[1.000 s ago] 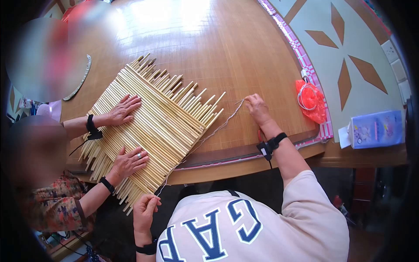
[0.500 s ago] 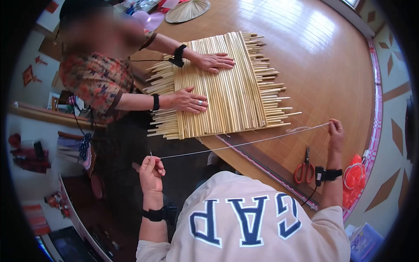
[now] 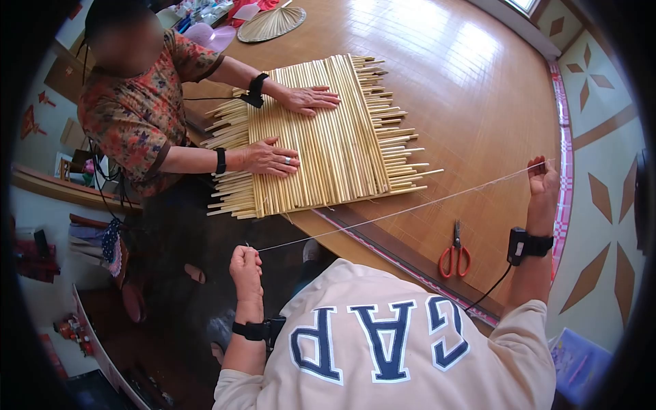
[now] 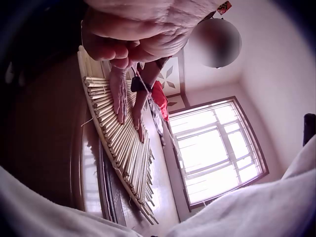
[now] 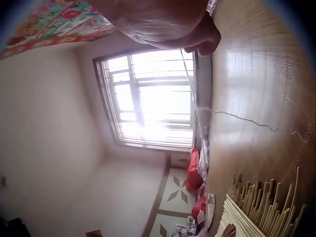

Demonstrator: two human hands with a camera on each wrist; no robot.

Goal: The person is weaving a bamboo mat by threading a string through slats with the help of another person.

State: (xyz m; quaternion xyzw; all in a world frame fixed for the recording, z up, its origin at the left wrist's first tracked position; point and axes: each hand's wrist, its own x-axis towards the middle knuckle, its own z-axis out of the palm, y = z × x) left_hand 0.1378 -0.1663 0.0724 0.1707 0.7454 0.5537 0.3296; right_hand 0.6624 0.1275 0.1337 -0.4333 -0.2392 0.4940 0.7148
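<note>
A thin white thread (image 3: 393, 219) runs nearly straight between my two hands in the head view. My left hand (image 3: 246, 272) pinches one end in front of the table, its fingers curled. Out to the right, my right hand (image 3: 542, 183) is raised with the thread at its bent fingers (image 5: 210, 42). Between them and farther off lies a mat of pale straw-like sticks (image 3: 321, 140), with uneven ends sticking out on two sides. Another person's two hands (image 3: 311, 101) rest flat on it. In the right wrist view, a loose strand of thread (image 5: 242, 118) trails over the table.
Red-handled scissors (image 3: 454, 260) lie on the wooden table (image 3: 444, 89) near its front edge. A woven fan (image 3: 273, 26) and a pink hat-like thing (image 3: 208, 35) are at the back left. The other person stands at the table's left side.
My hands have moved apart, the right one outward and up, and the slack thread is now drawn out straight. The head view has turned. The other person's hands stay on the mat.
</note>
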